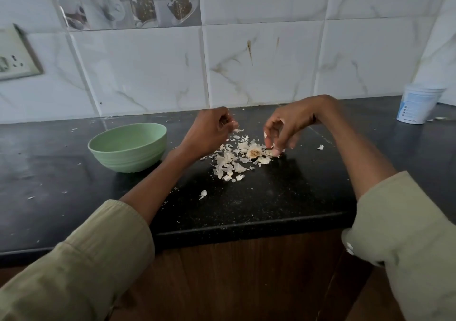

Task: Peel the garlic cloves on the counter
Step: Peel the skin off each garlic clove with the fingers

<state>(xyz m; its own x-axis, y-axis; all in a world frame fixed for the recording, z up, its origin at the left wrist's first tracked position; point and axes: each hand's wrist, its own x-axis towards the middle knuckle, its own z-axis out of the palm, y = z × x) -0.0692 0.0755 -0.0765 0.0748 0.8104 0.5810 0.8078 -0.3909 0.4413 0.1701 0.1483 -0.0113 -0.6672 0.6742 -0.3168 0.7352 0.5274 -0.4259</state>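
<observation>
Nearest me, a lone flake of skin [202, 194] lies on the dark counter [271, 197]. Beyond it I see the pile of garlic skins [232, 160] with the root stub [254, 153] in it. My right hand [288, 125] reaches down, fingertips [276, 151] pinching into the pile's right edge; what they pinch I cannot tell. My left hand [209, 130] is curled, apparently pinching a skin scrap. The green bowl [128, 148] sits left.

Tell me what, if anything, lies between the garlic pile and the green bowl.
Nothing visible blocks it. The garlic pile lies right of the green bowl on the counter; only the left hand and its forearm hang over the gap. The right hand picks at the pile's right edge.
</observation>
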